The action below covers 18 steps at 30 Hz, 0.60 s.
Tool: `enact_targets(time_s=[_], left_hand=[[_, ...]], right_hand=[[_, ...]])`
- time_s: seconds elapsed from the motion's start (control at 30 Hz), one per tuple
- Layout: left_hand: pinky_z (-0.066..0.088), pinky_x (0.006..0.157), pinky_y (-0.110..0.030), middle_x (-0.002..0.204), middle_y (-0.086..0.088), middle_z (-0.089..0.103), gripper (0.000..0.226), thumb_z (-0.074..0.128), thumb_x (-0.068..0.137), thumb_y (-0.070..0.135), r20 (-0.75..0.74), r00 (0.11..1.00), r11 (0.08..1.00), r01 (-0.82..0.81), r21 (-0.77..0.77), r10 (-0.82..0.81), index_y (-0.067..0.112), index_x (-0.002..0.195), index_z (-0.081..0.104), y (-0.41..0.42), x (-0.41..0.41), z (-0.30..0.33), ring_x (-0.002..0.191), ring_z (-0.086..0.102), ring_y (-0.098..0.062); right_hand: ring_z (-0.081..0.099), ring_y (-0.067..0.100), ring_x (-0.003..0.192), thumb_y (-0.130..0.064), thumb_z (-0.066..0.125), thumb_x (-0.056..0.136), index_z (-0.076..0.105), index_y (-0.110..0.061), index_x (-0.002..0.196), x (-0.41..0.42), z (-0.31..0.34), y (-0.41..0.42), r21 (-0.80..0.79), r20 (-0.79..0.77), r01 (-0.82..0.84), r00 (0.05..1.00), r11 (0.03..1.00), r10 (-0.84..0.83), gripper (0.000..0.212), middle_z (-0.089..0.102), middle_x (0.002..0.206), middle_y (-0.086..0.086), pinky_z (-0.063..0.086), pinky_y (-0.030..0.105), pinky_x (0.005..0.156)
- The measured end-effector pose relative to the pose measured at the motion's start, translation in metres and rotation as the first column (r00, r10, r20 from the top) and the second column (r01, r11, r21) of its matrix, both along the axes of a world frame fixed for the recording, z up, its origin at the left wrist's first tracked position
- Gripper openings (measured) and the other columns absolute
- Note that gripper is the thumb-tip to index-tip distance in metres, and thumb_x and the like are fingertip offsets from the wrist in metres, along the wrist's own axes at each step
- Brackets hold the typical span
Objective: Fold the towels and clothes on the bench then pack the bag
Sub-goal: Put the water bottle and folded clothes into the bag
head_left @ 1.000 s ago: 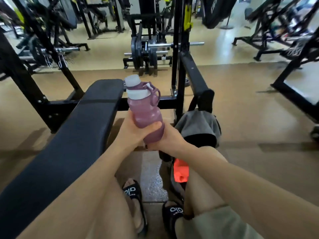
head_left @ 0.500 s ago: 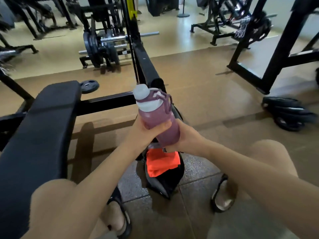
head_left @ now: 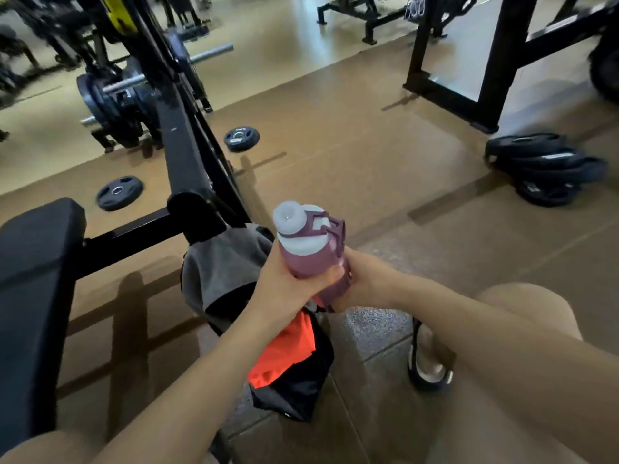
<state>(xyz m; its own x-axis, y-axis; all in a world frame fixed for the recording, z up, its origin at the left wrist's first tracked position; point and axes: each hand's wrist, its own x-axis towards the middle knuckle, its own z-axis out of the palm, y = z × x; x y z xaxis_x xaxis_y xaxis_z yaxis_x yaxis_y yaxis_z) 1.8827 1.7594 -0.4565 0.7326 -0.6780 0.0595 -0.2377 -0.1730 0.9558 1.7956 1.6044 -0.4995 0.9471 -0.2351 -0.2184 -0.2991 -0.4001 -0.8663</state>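
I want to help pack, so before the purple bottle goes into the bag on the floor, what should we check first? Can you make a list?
1. Both hands hold the bottle: ok, left hand and right hand wrap its body.
2. Cap on: ok, the white cap sits on top; whether it is tight, cannot tell.
3. Bag open: ok, its mouth gapes below the hands.
4. Room inside: cannot tell, orange cloth fills the part that shows.
5. Grey cloth out of the way: not ok, it drapes over the bag's far end.
6. Bench has nothing left to pack: ok on the part in view.
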Motion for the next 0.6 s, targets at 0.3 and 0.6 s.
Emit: enact_targets(time_s=[0.3,0.6], left_hand=[[0.05,0.094,-0.02,0.123,0.006,0.068,0.078,0.093,0.065,0.008,0.197,0.978,0.995,0.061,0.081,-0.076,0.008,0.131,0.053,-0.056,0.045,-0.002,0.115,0.064,-0.006],[0.052,0.081,-0.012,0.099,0.026,0.071,0.051,0.094,0.067,0.023,0.263,0.957,0.965,0.052,0.257,-0.121,0.031,0.108,0.064,-0.041,0.058,-0.015,0.094,0.067,0.008]], right_hand=[[0.063,0.016,0.094,-0.02,0.087,0.066,0.043,-0.019,0.133,0.022,-0.027,-0.041,-0.09,-0.11,0.085,0.989,0.992,-0.094,0.079,0.065,0.11,-0.002,0.045,0.019,0.064],[0.044,0.031,0.138,-0.01,0.074,0.085,0.021,-0.019,0.159,0.073,-0.065,-0.052,-0.285,-0.712,-0.51,0.68,0.812,0.177,0.091,0.039,0.156,0.011,0.044,0.037,0.103]])
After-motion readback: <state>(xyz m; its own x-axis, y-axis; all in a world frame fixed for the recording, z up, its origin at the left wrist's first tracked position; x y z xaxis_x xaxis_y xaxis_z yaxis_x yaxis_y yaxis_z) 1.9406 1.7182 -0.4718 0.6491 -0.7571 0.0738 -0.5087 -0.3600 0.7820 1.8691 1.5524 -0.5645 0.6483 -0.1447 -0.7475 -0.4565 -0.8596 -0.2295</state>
